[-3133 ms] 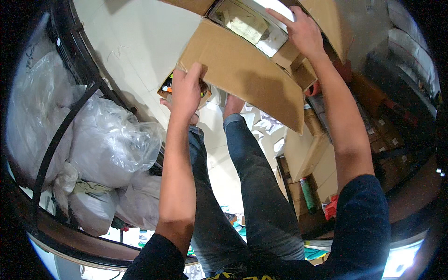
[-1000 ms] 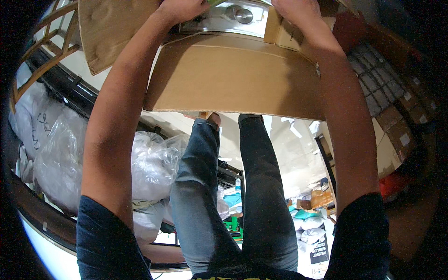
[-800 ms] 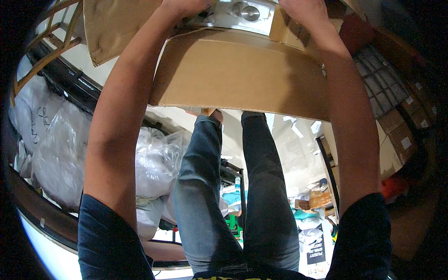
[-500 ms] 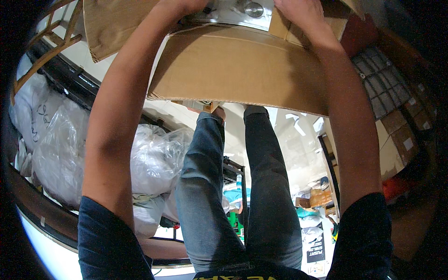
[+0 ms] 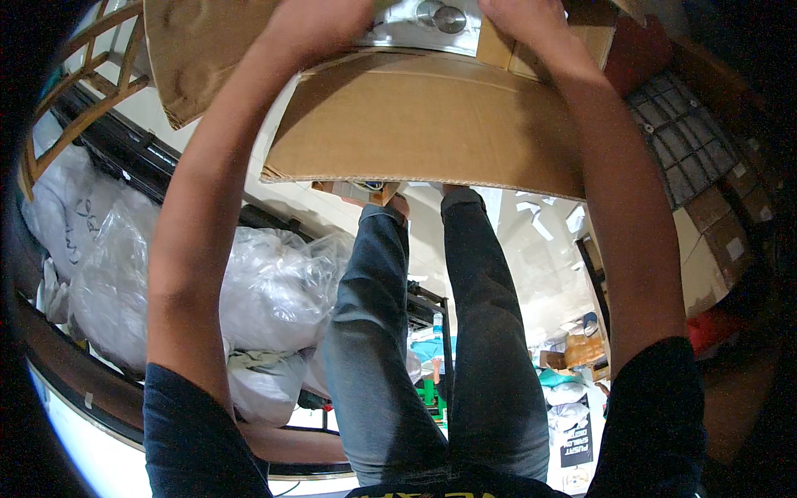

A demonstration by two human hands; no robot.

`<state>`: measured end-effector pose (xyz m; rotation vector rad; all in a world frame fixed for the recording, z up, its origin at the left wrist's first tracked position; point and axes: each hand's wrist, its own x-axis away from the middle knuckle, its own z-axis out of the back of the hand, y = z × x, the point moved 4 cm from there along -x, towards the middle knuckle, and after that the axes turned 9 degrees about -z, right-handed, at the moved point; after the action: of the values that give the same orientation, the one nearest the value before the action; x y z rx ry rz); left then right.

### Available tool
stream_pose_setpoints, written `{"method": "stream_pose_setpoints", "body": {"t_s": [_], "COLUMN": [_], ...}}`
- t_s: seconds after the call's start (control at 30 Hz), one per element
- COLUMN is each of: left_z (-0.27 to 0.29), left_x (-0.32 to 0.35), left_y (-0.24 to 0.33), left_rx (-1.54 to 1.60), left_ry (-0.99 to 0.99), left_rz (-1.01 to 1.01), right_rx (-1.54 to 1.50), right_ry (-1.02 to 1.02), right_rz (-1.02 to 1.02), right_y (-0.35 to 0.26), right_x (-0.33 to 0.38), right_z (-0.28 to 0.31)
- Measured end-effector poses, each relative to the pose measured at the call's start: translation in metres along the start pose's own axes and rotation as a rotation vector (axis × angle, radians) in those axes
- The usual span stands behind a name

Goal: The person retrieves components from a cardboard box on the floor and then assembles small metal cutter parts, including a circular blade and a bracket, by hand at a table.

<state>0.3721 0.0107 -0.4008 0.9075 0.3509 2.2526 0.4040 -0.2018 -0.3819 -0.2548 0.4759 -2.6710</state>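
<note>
Where your left hand [image 5: 330, 18] and right hand [image 5: 525, 18] stand apart, grips indiscernible, the shiny panel [image 5: 422, 35] lies between, its visible length crosswise.

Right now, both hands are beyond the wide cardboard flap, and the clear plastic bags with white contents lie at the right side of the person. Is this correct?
Not the side: the head view shows the clear plastic bags at the person's left. The rest is correct: the left hand and right hand are both beyond the wide cardboard flap.
</note>
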Motion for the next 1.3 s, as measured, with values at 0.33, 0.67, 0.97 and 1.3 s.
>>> {"method": "stream_pose_setpoints", "body": {"t_s": [0.33,0.67,0.97,1.3], "left_z": [-0.135,-0.194,-0.191,-0.262], "left_x": [-0.060,-0.096,-0.129,-0.117], "left_y": [-0.009,-0.094,-0.043,-0.144], "left_rx": [0.597,0.104,0.122,0.274], "left_ry": [0.128,-0.168,0.054,0.659], "left_rz": [0.052,0.086,0.256,0.567], "right_rx": [-0.015,-0.101,-0.022,-0.122], "right_ry": [0.012,0.001,-0.142,-0.085], "right_rz": [0.001,-0.024,-0.182,-0.128], "right_y": [-0.004,-0.009,0.026,0.004], "right_x": [0.004,0.007,0.027,0.011], "right_z": [-0.006,-0.010,-0.012,-0.016]}}
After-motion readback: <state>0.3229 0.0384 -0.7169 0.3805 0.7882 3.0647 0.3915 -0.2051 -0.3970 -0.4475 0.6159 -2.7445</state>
